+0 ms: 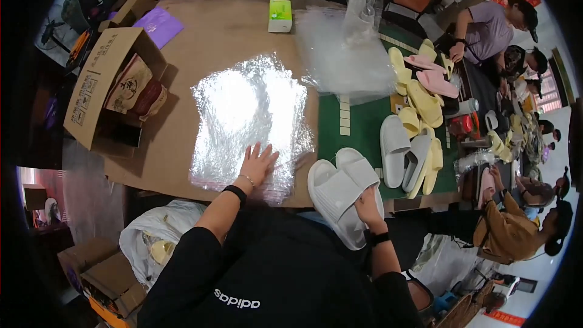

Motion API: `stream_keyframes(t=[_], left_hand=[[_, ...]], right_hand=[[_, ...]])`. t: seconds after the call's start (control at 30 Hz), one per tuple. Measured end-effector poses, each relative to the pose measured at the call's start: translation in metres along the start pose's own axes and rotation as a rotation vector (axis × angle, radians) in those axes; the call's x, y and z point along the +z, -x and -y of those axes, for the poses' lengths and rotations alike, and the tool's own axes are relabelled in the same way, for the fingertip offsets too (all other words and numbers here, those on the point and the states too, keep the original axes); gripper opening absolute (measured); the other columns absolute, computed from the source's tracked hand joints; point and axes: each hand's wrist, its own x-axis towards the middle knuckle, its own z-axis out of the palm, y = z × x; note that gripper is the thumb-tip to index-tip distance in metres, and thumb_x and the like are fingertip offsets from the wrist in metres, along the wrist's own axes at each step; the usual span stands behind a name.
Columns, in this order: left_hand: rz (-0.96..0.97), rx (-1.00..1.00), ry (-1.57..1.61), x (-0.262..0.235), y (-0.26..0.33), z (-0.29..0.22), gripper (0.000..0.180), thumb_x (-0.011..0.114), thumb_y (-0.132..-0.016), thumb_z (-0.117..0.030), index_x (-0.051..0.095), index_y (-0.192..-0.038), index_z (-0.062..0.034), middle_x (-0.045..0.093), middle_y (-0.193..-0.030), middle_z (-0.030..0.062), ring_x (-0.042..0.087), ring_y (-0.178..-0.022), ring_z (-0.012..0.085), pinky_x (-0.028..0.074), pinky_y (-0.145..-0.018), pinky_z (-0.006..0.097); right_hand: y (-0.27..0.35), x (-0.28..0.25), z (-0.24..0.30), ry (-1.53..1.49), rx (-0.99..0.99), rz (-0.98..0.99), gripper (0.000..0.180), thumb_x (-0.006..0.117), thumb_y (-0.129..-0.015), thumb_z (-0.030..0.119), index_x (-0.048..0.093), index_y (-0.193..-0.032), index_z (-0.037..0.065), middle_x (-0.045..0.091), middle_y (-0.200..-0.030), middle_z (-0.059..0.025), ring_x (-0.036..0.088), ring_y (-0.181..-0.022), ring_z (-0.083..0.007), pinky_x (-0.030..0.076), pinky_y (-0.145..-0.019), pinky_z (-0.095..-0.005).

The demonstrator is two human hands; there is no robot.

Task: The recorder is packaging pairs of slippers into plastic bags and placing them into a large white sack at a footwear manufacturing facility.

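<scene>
Busy packing room, cardboard-covered tabletop (212,37) w/ other workers along the far and right edges. Left hand (258,164) lies flat, fingers spread, on the stack of clear plastic bags (249,115) near the front edge. Right hand (368,203) grips a pair of white slippers (340,191) at the front edge, just beside the stack. Looks like the bagging step: next move probably needs one bag peeled off & opened.

Open carton (97,85) at left, green box (280,15) far side, yellow slippers (422,100) and pink slippers (432,76) at right, on green mat (358,125).
</scene>
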Motion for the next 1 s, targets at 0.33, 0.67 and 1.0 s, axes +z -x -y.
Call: stream_keyframes(t=[0.33,0.67,1.0], left_hand=[[-0.179,-0.090,0.321,-0.019,-0.023,0.011,0.033,0.038,-0.091,-0.023,0.052,-0.119,-0.0116,0.048,-0.125,0.0096,0.035,-0.121,0.0312,0.019,-0.105,0.047],[-0.240,-0.046,0.514,-0.055,-0.044,0.004,0.032,0.039,-0.092,-0.020,0.052,-0.118,-0.0077,0.051,-0.120,0.0109,0.040,-0.117,0.0306,0.024,-0.102,0.045],[0.005,-0.087,0.230,-0.031,-0.031,0.014,0.062,0.054,-0.081,-0.037,0.030,-0.134,-0.0144,0.025,-0.139,0.0163,0.022,-0.127,0.0415,0.022,-0.103,0.047]], right_hand=[[0.002,0.001,0.017,-0.016,0.088,-0.009,0.039,0.051,-0.076,0.011,0.050,-0.114,0.000,0.042,-0.124,-0.0209,0.027,-0.122,-0.0390,0.011,-0.104,-0.0499],[-0.045,0.012,0.051,-0.049,-0.109,0.229,0.043,0.049,-0.077,0.009,0.049,-0.119,0.005,0.036,-0.132,-0.0179,0.022,-0.128,-0.0352,0.007,-0.106,-0.0467],[-0.056,0.013,0.044,0.307,0.069,0.264,0.048,0.056,-0.074,0.017,0.044,-0.114,-0.007,0.045,-0.120,-0.0229,0.034,-0.119,-0.0373,0.017,-0.101,-0.0559]])
